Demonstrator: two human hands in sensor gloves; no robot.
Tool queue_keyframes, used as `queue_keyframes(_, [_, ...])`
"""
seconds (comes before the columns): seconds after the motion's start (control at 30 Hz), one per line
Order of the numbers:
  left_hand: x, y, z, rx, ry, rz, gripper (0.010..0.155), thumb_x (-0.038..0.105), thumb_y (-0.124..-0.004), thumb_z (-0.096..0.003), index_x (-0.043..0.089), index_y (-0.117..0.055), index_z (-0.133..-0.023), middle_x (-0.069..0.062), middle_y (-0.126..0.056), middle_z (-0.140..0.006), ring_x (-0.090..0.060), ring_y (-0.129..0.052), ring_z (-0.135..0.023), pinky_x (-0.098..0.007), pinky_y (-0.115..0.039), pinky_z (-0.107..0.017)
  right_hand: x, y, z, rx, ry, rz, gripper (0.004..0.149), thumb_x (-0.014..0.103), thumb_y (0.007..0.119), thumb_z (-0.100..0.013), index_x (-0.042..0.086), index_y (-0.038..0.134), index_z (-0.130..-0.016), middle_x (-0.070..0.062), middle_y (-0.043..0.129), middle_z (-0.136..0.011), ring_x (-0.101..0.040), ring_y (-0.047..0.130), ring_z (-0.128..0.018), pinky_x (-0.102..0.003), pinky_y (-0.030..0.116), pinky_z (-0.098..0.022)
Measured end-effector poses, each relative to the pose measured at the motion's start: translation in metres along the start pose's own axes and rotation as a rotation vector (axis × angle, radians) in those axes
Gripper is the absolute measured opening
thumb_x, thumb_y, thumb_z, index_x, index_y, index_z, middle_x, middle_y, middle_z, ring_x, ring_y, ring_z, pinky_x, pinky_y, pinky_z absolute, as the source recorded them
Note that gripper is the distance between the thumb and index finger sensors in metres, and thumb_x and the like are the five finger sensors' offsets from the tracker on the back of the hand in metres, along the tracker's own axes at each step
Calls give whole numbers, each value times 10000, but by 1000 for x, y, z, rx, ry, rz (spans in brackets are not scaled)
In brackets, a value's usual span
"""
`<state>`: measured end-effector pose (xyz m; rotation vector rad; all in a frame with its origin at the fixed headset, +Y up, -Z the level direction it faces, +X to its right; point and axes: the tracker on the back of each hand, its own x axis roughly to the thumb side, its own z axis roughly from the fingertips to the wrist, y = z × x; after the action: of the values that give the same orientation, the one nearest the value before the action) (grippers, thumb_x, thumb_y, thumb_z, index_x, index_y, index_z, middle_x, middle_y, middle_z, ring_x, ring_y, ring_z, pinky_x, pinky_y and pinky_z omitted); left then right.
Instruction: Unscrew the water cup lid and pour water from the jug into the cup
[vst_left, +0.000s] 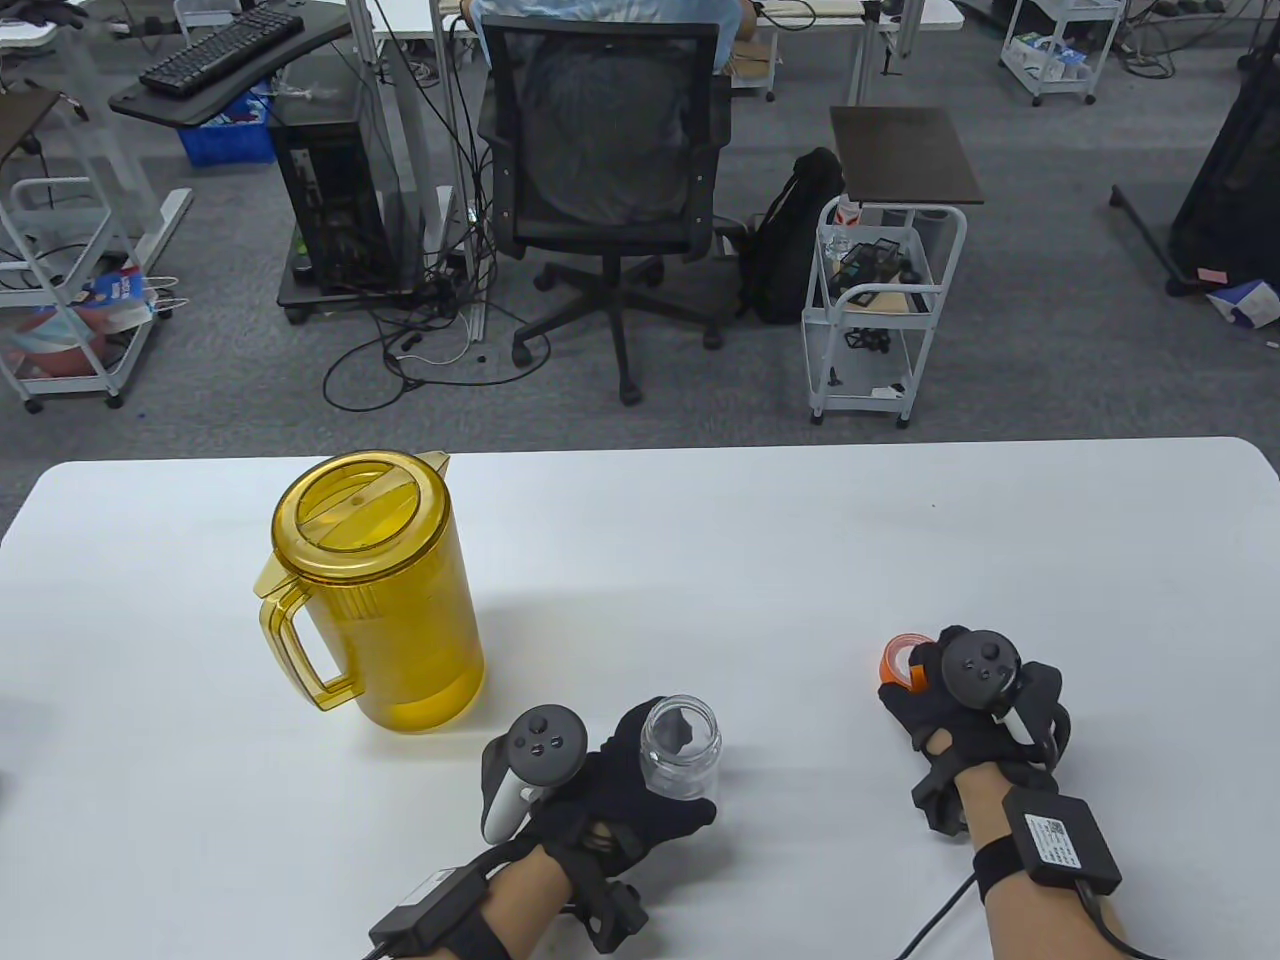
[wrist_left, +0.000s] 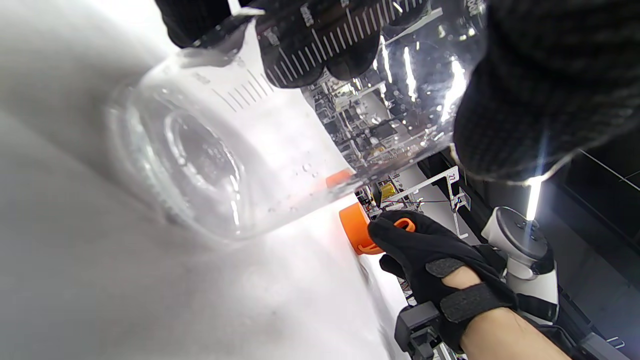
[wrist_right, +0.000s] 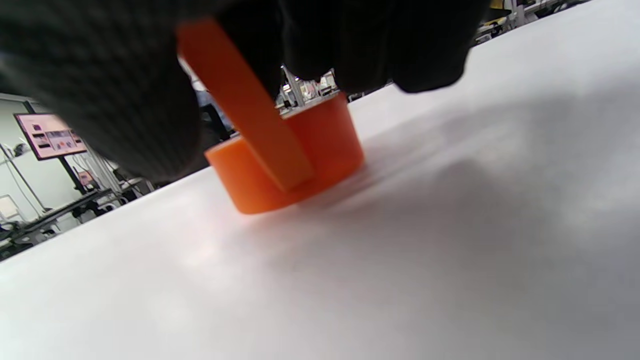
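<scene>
A clear plastic cup (vst_left: 681, 747) with printed measuring marks stands uncapped near the front middle of the white table (vst_left: 760, 540). My left hand (vst_left: 640, 790) grips it around the body; in the left wrist view the cup (wrist_left: 235, 150) fills the frame under my fingers (wrist_left: 540, 85). Its orange lid (vst_left: 903, 660) rests on the table at the right, and my right hand (vst_left: 915, 690) holds it from above. The right wrist view shows the lid (wrist_right: 290, 160) flat on the table with its strap raised under my fingers (wrist_right: 120, 100). A yellow lidded jug (vst_left: 375, 590) with water stands at the left.
The jug's handle (vst_left: 300, 640) faces left. Beyond the table's far edge are an office chair (vst_left: 610, 190) with a person seated, a white trolley (vst_left: 880, 310) and a desk with a computer tower (vst_left: 330, 200).
</scene>
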<state>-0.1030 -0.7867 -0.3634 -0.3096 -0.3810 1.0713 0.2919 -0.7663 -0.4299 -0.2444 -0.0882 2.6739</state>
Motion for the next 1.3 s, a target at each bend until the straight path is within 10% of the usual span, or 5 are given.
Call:
queue_keyframes(0.53, [0, 0, 1, 2, 12, -3, 1092, 625, -1077, -311, 409, -360, -1105, 94, -565, -1170, -264, -682, -1139, -565, -606, -809, 38, -57, 58, 16, -354, -215, 900, 613, 925, -399, 218, 508, -1091, -129, 430, -1140, -453, 511, -1059, -688, 557, -727])
queue_keyframes(0.83, [1, 1, 1, -9, 14, -43, 1089, 632, -1058, -320, 385, -352, -1113, 82, -555, -1177, -280, -678, -1139, -554, -622, -800, 100, 11, 83, 444, -542, -539, 963, 639, 909, -405, 196, 422, -1107, -149, 413, -1139, -475, 563, -1033, -672, 617, -706])
queue_keyframes(1.3, [1, 5, 4, 1, 12, -120, 1090, 590, -1043, -316, 250, -402, -1129, -49, -568, -1174, -326, -717, -1124, -507, -694, -775, 146, 73, 96, 489, -536, -637, 1124, 618, 976, -352, 214, 233, -1092, -117, 335, -1125, -476, 557, -1017, -684, 626, -695])
